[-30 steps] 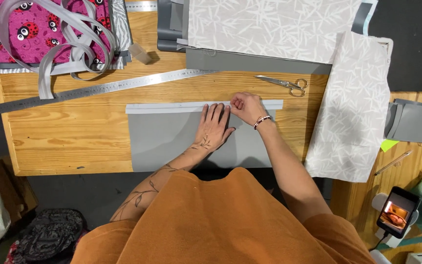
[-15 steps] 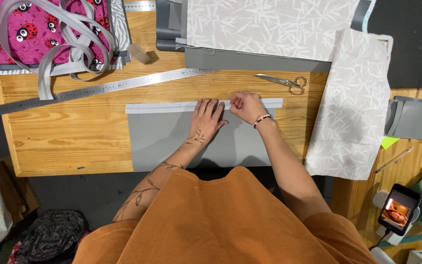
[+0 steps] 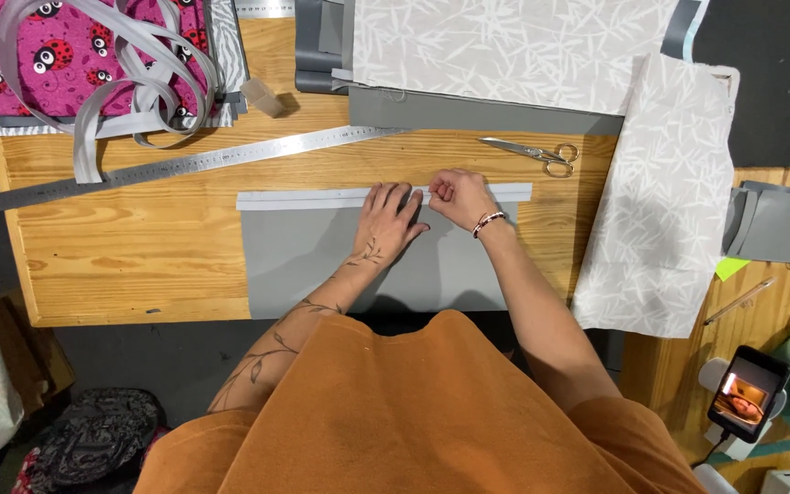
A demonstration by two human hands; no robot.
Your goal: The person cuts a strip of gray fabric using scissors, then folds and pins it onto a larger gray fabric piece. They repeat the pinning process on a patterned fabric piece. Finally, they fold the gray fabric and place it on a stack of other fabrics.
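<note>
Wooden planks make up the table (image 3: 130, 265) under you, and a grey fabric panel (image 3: 304, 261) lies flat on it near the front edge. Along that panel's top edge runs a paler grey strip (image 3: 294, 197), touching it from end to end. Your left hand (image 3: 389, 218) lies flat with fingers stretched out together, pressing on the strip and the panel beneath. Your right hand (image 3: 457, 195) sits just beside it, fingers curled and pinched on the strip at its top edge; a beaded bracelet (image 3: 487, 220) circles that wrist. Beyond your hands a long metal ruler (image 3: 176, 167) lies slanted across the table, and a pair of scissors (image 3: 532, 153) rests near the right end of the strip. At the far left sits a pink ladybird-print fabric (image 3: 75, 55) with grey webbing (image 3: 139, 64) looped over it. Pale leaf-print cloth (image 3: 669, 201) drapes over the table's right edge, and a phone on a stand (image 3: 747, 395) shows at lower right.
</note>
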